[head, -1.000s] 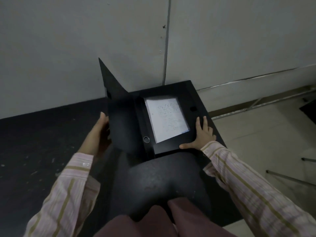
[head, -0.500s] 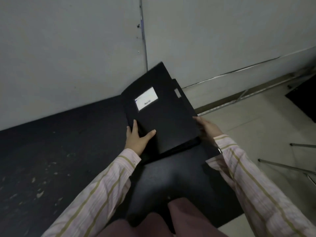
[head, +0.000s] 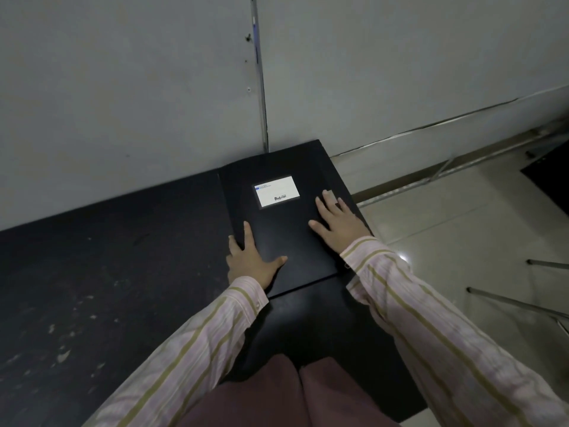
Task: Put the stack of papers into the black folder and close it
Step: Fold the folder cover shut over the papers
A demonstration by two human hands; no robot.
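The black folder (head: 286, 238) lies flat and shut on the dark table (head: 107, 272), close to the wall. A white label (head: 276, 191) shows on its cover. The papers are hidden inside. My left hand (head: 251, 263) rests flat on the folder's near left corner, fingers spread, two of them over the spine edge. My right hand (head: 337, 221) presses flat on the cover near its right edge, fingertips by a small grey tab (head: 328, 192).
A grey wall (head: 154, 87) with a vertical seam stands right behind the table. The table's right edge drops to a pale tiled floor (head: 462, 226). Thin metal legs (head: 517, 300) stick out at the right. My knees (head: 292, 392) are at the bottom.
The folder's cover swung from upright down over the papers and now lies flat. My left hand moved from behind the cover onto it; my right hand moved from the side onto the cover.
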